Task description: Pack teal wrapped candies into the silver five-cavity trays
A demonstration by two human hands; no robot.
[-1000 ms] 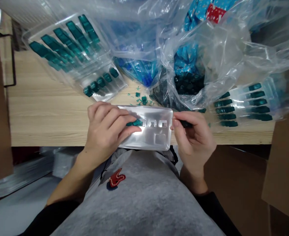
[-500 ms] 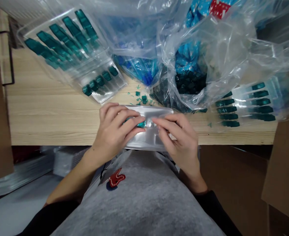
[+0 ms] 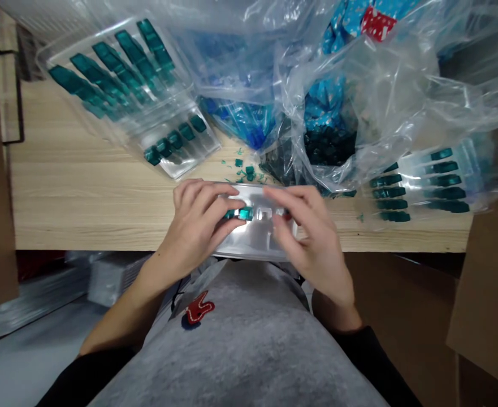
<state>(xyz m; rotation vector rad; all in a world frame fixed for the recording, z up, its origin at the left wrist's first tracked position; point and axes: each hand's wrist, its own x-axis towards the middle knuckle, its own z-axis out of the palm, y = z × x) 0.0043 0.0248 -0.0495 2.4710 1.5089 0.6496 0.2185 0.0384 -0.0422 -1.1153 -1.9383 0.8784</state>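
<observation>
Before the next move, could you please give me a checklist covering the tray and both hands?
1. Left hand at the clear tray: ok, its fingers are over the tray's left part.
2. Green piece by the left fingertips fully seated: cannot tell, the fingers partly cover its surroundings.
3. Recess just right of that piece free: ok, it looks unfilled.
4. Right hand free of any piece: cannot tell, thumb and forefinger are apart, but something dark is mostly hidden behind them.
5. Tabletop beyond the tray free of scraps: not ok, loose green bits lie there.
</observation>
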